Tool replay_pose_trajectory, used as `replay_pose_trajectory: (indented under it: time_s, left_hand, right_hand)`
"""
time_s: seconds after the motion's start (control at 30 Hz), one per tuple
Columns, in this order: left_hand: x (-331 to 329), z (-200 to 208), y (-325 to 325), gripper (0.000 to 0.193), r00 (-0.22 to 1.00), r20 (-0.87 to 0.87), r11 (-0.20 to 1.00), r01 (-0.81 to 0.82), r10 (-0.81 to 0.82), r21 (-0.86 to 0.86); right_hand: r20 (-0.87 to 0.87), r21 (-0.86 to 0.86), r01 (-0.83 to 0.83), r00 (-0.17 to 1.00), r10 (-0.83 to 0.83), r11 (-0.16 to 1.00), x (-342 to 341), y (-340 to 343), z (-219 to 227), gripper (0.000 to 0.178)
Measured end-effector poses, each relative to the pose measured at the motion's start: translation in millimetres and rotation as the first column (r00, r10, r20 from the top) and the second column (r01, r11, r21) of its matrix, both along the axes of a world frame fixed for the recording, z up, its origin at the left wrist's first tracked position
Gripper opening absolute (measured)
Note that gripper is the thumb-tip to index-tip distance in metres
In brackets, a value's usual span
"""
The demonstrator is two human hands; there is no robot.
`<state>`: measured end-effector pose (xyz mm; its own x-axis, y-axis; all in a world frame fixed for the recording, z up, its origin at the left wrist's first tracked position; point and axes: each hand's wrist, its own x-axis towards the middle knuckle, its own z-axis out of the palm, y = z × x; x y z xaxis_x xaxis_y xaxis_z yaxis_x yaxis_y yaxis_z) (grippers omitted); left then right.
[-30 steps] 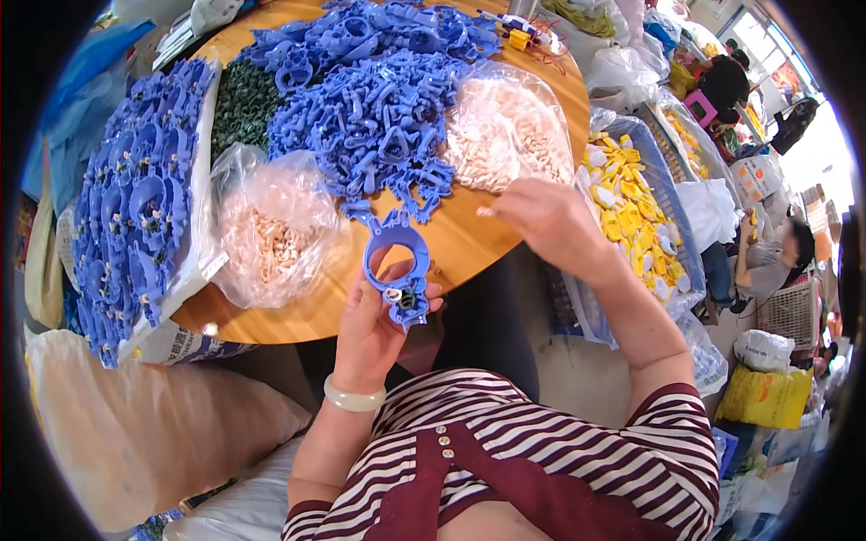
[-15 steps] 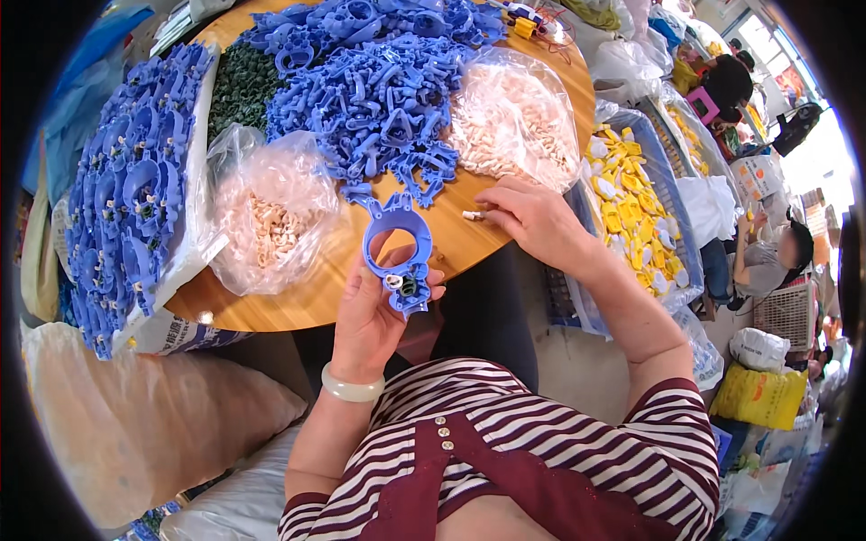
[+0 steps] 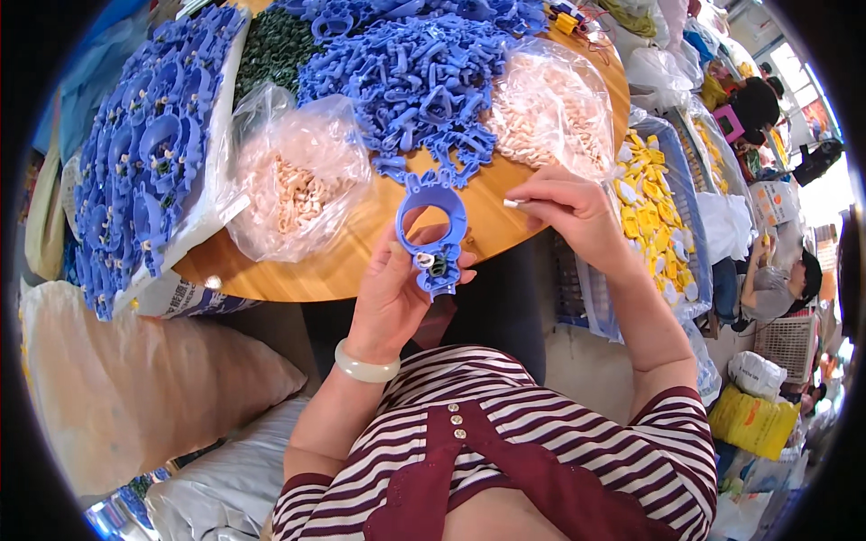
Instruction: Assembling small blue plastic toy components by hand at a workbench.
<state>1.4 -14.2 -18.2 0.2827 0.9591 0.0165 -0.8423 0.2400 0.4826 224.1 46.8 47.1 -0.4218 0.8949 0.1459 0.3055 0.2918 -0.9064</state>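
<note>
My left hand (image 3: 391, 287) is closed around the lower end of a blue plastic ring-shaped part (image 3: 458, 216), held tilted up over the table's near edge. A small white piece and a dark green piece (image 3: 439, 268) sit in the part below its ring. To the right, my right hand (image 3: 568, 209) pinches a small white plastic piece (image 3: 511, 204) between thumb and fingertips, apart from the blue part. Just beyond that hand lies a clear bag of pale pieces (image 3: 552, 113). A second clear bag of pale curved pieces (image 3: 298, 194) rests left of the blue part.
Blue plastic parts (image 3: 406, 77) are heaped on the round wooden table (image 3: 343, 287), beside dark green pieces (image 3: 271, 56). Rows of blue assemblies (image 3: 149, 153) stand at the left. Yellow and white parts fill a crate (image 3: 649, 216) at right. Another person (image 3: 778, 275) sits at far right.
My right hand has lifted off the table beside the bag with the white piece pinched. The view has shifted, and the blue part remains in my left hand.
</note>
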Motion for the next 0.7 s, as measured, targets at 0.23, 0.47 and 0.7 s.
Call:
replay_pose_trajectory:
  time_s: [0.23,0.47,0.7]
  left_hand:
    - [-2,-2,0,0.051,1.000,0.017,1.000,0.019,-0.019,-0.018]
    - [-5,-2,-2,0.052,0.996,0.083,0.999,0.042,-0.040,-0.014]
    - [-7,-1,-2,0.052,0.992,0.096,0.996,0.087,-0.085,-0.014]
  right_hand:
    - [0.097,0.234,-0.263,0.964,0.247,0.936,-12,-9,20,0.020]
    - [0.217,0.396,-0.340,0.937,0.273,0.853,-36,-10,23,0.018]
    - [0.411,0.598,-0.487,0.868,0.279,0.637,-48,0,36,0.022]
